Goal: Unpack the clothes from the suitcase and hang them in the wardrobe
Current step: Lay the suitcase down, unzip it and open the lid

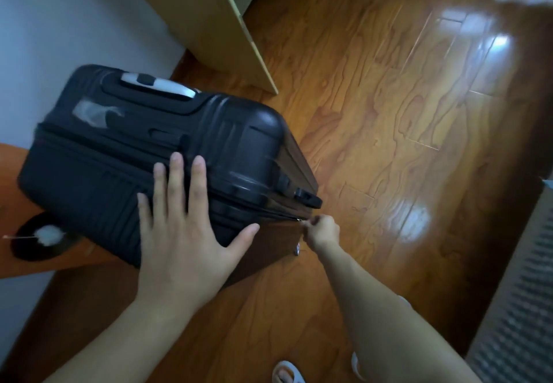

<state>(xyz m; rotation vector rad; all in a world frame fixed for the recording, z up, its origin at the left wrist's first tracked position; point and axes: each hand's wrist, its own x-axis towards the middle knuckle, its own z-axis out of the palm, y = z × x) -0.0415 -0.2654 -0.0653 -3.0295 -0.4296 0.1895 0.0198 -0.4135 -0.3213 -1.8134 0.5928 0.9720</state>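
Suitcase [119, 155] upright, zip edge twd viewer; left hand [182, 230] flat on it, right hand [321, 231] pinching zip pull [300, 219]

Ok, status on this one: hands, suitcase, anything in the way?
Left hand flat on black suitcase. Right hand pinching zipper pull at its corner. Suitcase shut, upright. Nothing blocking.

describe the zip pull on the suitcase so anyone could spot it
Start at the black suitcase standing on the wooden floor. Follow its zip seam to the lower right corner: the small metal zip pull is there, pinched by the right hand, below a black wheel.
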